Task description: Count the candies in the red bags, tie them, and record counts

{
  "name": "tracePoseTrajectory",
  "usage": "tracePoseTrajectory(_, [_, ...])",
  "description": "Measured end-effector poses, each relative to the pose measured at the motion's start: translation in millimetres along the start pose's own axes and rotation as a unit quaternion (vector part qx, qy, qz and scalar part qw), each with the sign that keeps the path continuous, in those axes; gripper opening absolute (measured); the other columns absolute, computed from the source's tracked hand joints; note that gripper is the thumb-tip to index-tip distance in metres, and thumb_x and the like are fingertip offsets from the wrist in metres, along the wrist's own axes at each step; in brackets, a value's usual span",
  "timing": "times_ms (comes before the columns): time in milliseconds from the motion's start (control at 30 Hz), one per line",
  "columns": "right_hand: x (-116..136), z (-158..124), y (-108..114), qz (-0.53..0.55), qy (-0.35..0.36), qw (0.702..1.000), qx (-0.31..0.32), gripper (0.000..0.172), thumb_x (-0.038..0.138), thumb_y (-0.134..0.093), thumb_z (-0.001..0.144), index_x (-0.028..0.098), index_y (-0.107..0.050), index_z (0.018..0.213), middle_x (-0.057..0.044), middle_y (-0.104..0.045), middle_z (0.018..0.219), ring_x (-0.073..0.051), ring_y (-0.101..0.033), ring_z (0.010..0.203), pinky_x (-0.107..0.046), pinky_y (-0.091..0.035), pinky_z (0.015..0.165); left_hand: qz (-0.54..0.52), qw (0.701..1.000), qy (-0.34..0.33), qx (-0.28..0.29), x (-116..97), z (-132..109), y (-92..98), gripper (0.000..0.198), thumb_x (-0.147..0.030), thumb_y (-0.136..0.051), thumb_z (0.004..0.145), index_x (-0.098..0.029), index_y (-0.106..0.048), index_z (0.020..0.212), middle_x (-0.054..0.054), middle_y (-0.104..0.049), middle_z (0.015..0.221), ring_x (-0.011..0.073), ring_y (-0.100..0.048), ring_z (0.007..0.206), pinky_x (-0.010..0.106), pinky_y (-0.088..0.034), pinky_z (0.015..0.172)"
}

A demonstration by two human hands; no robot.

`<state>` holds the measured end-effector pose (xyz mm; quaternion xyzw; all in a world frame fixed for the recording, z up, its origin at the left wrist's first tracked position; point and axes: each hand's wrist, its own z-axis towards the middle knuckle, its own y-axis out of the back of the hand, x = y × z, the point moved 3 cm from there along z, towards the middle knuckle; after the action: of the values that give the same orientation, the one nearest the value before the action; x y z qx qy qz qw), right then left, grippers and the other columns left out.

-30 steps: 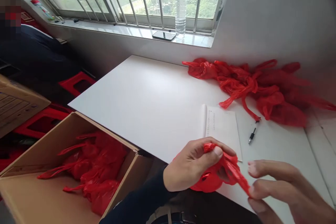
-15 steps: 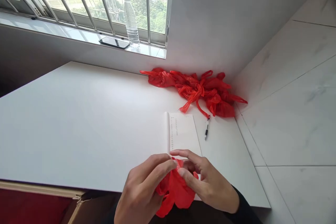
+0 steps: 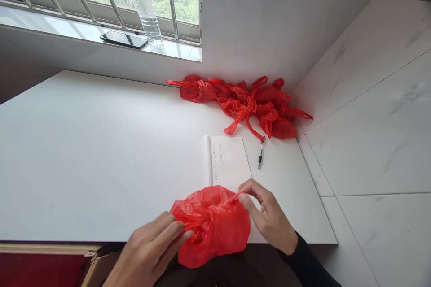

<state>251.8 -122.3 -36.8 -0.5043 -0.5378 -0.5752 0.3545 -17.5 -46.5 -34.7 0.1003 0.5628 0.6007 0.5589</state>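
Observation:
A red plastic bag [image 3: 225, 231] with a knot in its middle hangs over the front edge of the white table, between my hands. My left hand [image 3: 153, 244] grips the bag's left side, fingers closed on the gathered plastic. With thumb and finger, my right hand [image 3: 266, 215] pinches a twisted end of the bag on the right. Something darker red with yellowish marks shows dimly inside; I cannot make out what it is. Just beyond the bag lies an open notebook [image 3: 232, 159] with handwriting, its lower part covered by the bag.
Several knotted red plastic bags [image 3: 242, 103] are heaped against the wall. A pen [image 3: 261, 154] lies right of the notebook on the white table [image 3: 101, 152]. On the windowsill are a phone [image 3: 123, 39] and a clear bottle [image 3: 146, 9]. A cardboard box [image 3: 97, 264] stands below, left.
My hands have moved apart, drawing the bag's ends outward. The bag, bunched up before, now shows its knot and fuller body. The view has shifted slightly.

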Motion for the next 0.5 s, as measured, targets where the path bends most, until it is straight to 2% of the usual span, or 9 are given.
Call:
tracePoseTrajectory(100, [-36.0,-2.1,11.8,0.042,-0.058,0.997,-0.042,0.028,0.043,-0.056,0.101,0.022,-0.058,0.083,0.0,-0.058,0.083,-0.017,-0.055,0.082,-0.032,-0.043,0.079,0.03,0.992,0.124,0.016,34.9,-39.6,-1.4,0.028,-0.031,-0.057,0.098,-0.024,-0.043,0.075,-0.007,-0.045,0.062,0.009,-0.04,0.05,0.018,-0.038,0.049])
tracePoseTrajectory(200, [-45.6,-5.1,13.1,0.061,-0.065,0.994,-0.063,0.028,0.046,-0.055,0.102,0.022,-0.058,0.088,-0.002,-0.062,0.092,-0.017,-0.056,0.086,-0.032,-0.045,0.083,-0.005,0.975,0.218,0.04,48.6,-53.4,-2.0,0.026,-0.04,-0.056,0.097,-0.025,-0.049,0.077,-0.007,-0.047,0.064,0.01,-0.04,0.051,0.018,-0.039,0.049])
tracePoseTrajectory(300, [-35.8,-5.6,6.7,0.119,-0.071,0.987,-0.086,0.028,0.048,-0.053,0.102,0.023,-0.056,0.09,-0.004,-0.067,0.109,-0.015,-0.056,0.076,-0.033,-0.05,0.078,-0.077,0.967,0.243,-0.007,37.7,-29.5,0.2,0.026,-0.038,-0.053,0.099,-0.024,-0.049,0.077,-0.006,-0.046,0.066,0.0109,-0.039,0.054,0.02,-0.036,0.048])
tracePoseTrajectory(433, [-23.7,-11.2,-9.4,0.276,-0.113,0.952,-0.064,0.02,0.045,-0.058,0.1,0.027,-0.053,0.098,-0.004,-0.071,0.115,-0.009,-0.046,0.055,-0.029,-0.051,0.059,-0.212,0.96,0.153,-0.099,-0.3,13.6,-5.8,0.023,-0.025,-0.059,0.097,-0.022,-0.049,0.077,-0.001,-0.053,0.08,0.0114,-0.052,0.071,0.023,-0.043,0.065])
tracePoseTrajectory(500, [-22.5,-18.4,-14.9,0.349,-0.14,0.925,-0.061,0.017,0.045,-0.059,0.099,0.028,-0.056,0.101,-0.005,-0.073,0.111,-0.01,-0.046,0.053,-0.028,-0.05,0.052,-0.207,0.962,0.145,-0.103,-14.5,22.0,-17.5,0.022,-0.03,-0.067,0.092,-0.022,-0.051,0.081,0.001,-0.056,0.085,0.0131,-0.057,0.077,0.025,-0.047,0.071])
